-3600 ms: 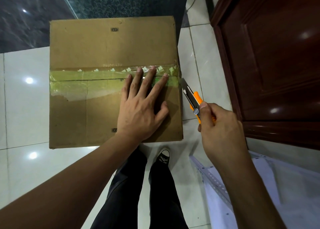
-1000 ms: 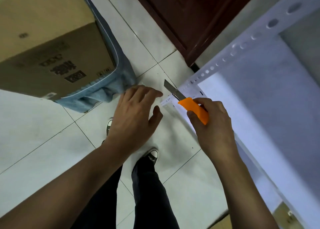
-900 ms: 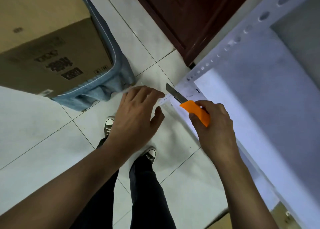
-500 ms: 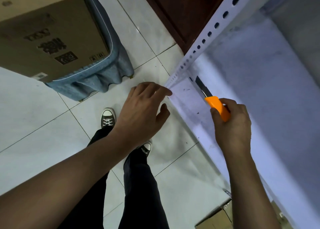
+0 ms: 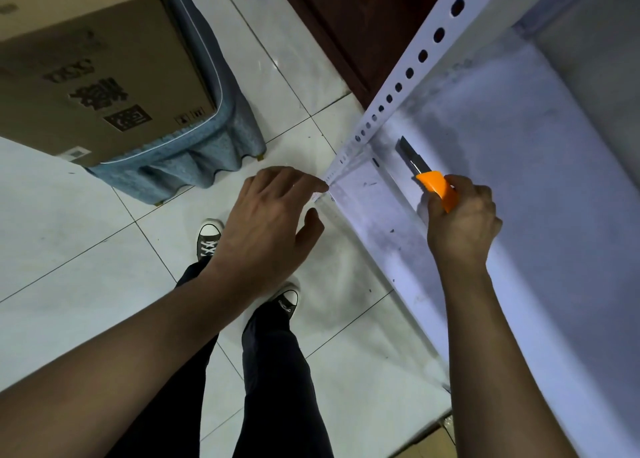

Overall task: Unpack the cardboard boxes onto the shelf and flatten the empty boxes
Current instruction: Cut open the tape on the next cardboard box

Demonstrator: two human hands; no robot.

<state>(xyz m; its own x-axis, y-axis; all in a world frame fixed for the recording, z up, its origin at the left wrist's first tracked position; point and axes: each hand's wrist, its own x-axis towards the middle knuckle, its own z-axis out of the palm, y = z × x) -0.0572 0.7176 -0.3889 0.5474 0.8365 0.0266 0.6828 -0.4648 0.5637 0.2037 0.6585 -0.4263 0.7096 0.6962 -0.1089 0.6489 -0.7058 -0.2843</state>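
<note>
Setting down: right hand (image 5: 462, 220) grips orange utility knife (image 5: 427, 177) over white shelf (image 5: 540, 187); lay it flat, blade still out, pointing away.
Left hand: (image 5: 268, 225) loose, holding nothing, fingertips by perforated upright (image 5: 398, 88).
Box: cardboard box (image 5: 90, 76) on blue-skirted stand (image 5: 207, 149), well left.
Beyond: dark wooden door (image 5: 363, 24).

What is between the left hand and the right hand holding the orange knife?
In the head view, the shelf's perforated white corner post and shelf edge separate left hand from right hand.
</note>
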